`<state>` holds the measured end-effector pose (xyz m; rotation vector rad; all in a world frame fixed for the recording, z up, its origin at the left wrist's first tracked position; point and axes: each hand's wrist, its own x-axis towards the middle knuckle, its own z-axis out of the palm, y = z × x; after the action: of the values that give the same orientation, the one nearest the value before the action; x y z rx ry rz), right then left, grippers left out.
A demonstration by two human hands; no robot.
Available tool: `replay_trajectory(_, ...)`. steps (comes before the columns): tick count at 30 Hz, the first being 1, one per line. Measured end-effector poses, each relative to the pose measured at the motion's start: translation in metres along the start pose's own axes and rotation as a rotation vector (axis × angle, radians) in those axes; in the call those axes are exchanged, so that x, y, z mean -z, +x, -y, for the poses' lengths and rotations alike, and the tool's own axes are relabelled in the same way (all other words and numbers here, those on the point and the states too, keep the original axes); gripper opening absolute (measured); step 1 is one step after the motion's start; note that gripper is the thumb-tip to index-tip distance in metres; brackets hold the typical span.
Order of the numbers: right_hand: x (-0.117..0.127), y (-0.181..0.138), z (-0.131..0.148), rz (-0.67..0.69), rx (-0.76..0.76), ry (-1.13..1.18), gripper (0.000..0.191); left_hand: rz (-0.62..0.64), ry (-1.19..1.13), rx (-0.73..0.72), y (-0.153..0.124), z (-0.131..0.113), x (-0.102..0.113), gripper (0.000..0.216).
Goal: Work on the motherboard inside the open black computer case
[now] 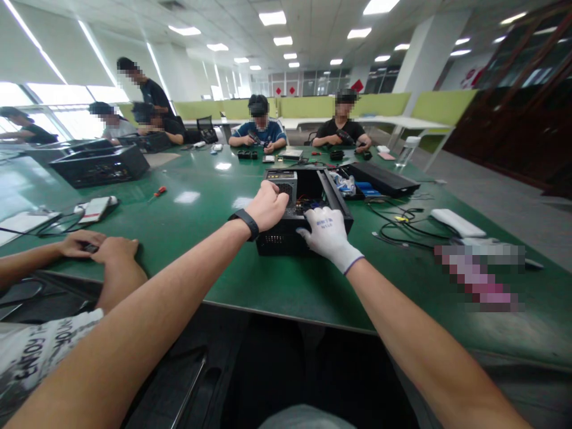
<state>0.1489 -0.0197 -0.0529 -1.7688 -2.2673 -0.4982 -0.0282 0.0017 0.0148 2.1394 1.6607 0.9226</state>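
Note:
An opened black computer case (279,243) lies on the green table in front of me, its inside facing up. A power supply (289,189) with a fan grille sits in its left part, and thin coloured wires show beside it. My left hand (268,205), bare with a black band on the wrist, is closed over the near left corner by the power supply. Whatever its curled fingers hold is too small or hidden to make out. In a white glove, my right hand (328,231) grips the near wall of the case, thumb outside and fingers over the rim.
Right of the case are a black panel (384,179), cables (397,220) and a white box (458,223). To the left lie a red screwdriver (159,191) and another black case (100,164). A neighbour's hands (100,245) rest at the left edge; people sit opposite.

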Motion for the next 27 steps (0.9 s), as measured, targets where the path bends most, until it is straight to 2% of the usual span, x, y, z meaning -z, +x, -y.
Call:
replay_trajectory(4,0.025,-0.06,0.009,-0.016,0.024,0.018,0.038,0.144,0.225,-0.045,-0.001,-0.008,-0.011,0.034)
replay_trajectory(9,0.053,-0.131,0.02,-0.037,0.048,0.091,0.03,0.503,0.58,-0.156,-0.005,-0.009,-0.032,0.042)
replay_trajectory(13,0.068,-0.172,0.025,-0.047,0.061,0.176,0.026,0.686,0.794,-0.231,-0.017,-0.026,-0.044,0.042)
replay_trajectory(16,0.074,-0.189,0.027,-0.023,0.055,0.204,0.026,0.791,0.895,-0.2,-0.027,-0.035,-0.052,0.047)
replay_trajectory(18,0.076,-0.194,0.028,-0.007,0.046,0.21,0.026,0.845,0.907,-0.178,-0.03,-0.032,-0.059,0.055)
replay_trajectory(21,0.075,-0.195,0.029,-0.011,0.041,0.217,0.026,0.855,0.876,-0.138,-0.027,-0.015,-0.072,0.068)
replay_trajectory(23,0.074,-0.193,0.029,-0.027,0.047,0.213,0.025,0.819,0.875,-0.104,-0.022,-0.004,-0.08,0.07)
replay_trajectory(27,0.073,-0.192,0.03,-0.048,0.053,0.198,0.025,0.85,0.9,-0.103,-0.015,0.008,-0.091,0.076)
